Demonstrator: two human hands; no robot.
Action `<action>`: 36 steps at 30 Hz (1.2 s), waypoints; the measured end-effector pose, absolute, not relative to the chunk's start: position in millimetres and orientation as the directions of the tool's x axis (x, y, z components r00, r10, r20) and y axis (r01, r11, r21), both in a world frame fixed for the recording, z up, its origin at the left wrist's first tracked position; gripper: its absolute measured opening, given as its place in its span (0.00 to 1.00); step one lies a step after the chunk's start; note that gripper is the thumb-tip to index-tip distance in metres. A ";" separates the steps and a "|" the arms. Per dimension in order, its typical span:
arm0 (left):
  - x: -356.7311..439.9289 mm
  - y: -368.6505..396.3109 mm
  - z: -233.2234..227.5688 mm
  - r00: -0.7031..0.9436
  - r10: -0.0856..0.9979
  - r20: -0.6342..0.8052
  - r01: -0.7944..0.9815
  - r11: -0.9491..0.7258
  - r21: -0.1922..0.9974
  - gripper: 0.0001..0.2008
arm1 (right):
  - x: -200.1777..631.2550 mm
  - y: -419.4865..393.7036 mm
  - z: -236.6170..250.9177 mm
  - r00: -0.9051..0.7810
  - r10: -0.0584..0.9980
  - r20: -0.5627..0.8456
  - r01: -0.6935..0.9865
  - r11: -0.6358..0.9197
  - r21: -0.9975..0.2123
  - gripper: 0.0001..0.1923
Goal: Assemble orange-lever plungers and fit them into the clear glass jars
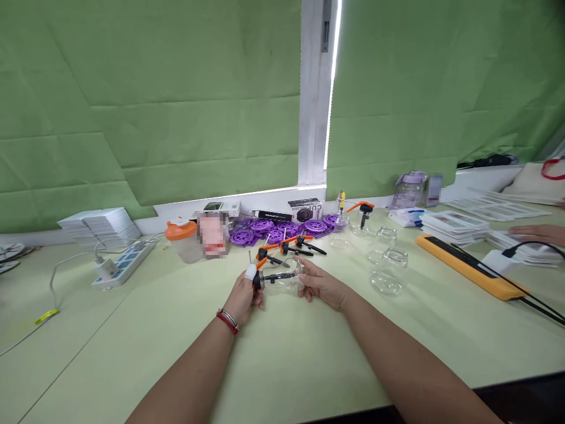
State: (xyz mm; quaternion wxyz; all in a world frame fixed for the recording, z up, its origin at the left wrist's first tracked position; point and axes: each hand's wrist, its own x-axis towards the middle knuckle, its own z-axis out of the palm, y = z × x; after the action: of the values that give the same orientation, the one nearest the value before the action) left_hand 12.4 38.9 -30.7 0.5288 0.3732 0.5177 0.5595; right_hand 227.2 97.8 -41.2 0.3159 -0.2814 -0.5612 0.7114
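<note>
We see both forearms reaching out over the pale green table (282,353), a red bracelet (227,321) on the left wrist. Our left hand (242,297) has its fingers curled shut around the black-and-orange pump head (258,277) fitted at the neck of a small clear bottle (282,280), with a white wrap on the thumb. Our right hand (320,284) closes its fingers around the other end of that bottle, which lies on its side between the two hands, just above the tabletop.

Just beyond the hands lie a few loose pump heads (286,247) with orange levers, and to the right stand several empty clear bottles (391,262). Farther back sits a heap of purple discs (276,229), a cup with an orange lid (182,238), and small boxes (304,209) by the window ledge. A white power strip (121,265) lies to the left, a long orange bar (468,265) to the right. At the far right edge another person's hand (538,234) rests near stacks of flat packets (454,227). Green curtains (154,100) hang behind.
</note>
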 end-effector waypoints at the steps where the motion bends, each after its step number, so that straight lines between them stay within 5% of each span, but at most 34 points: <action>1: 12.4 39.0 -30.5 -0.160 0.979 -0.129 -0.204 0.095 0.974 0.21 | 226.5 98.1 -41.7 -0.643 0.765 -0.049 -0.129 -0.171 -0.977 0.39; 11: 10.7 39.8 -34.1 -0.169 0.977 -0.129 -0.207 0.093 0.974 0.23 | 226.7 97.9 -41.7 -0.618 0.786 -0.016 -0.091 -0.091 -0.992 0.41; 24: 12.1 40.3 -35.3 -0.169 0.978 -0.121 -0.187 0.089 0.978 0.23 | 219.5 102.6 -47.0 -0.600 0.798 -0.048 -0.041 -0.090 -0.995 0.31; 32: 12.1 39.6 -31.5 -0.153 0.978 -0.143 -0.208 0.110 0.972 0.23 | 228.1 95.6 -37.7 -0.628 0.778 -0.015 -0.094 -0.094 -0.991 0.41; 36: 13.0 38.9 -30.2 -0.156 0.978 -0.138 -0.204 0.105 0.973 0.22 | 227.6 97.7 -39.8 -0.606 0.795 -0.020 -0.068 -0.076 -0.995 0.37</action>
State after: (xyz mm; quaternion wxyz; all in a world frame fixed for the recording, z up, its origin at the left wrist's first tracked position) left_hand 13.0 38.9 -30.2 0.5321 0.3729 0.5191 0.5553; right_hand 227.6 97.7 -39.8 0.3232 -0.3043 -0.5977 0.6676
